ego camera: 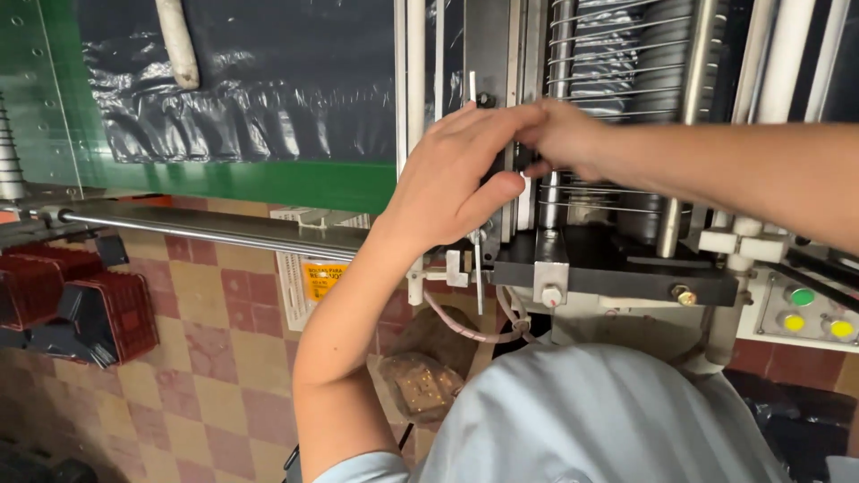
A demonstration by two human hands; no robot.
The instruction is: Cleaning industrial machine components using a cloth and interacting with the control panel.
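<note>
Thin metal rods (582,94), strung in a horizontal row across the machine's upright frame (514,54), are sitting just above its black base plate (617,268), and both hands are working at their near ends. The left hand (456,174) is pressing flat against the frame with fingers close together and thumb tucked, while the right hand (559,134) is curling its fingers round the rods; whether it is pinching one I cannot tell. Judging by the springy, slender steel, a light, even grip near the frame is suiting it best, with crinkled glossy black plastic film (250,80) hanging left of the frame.
</note>
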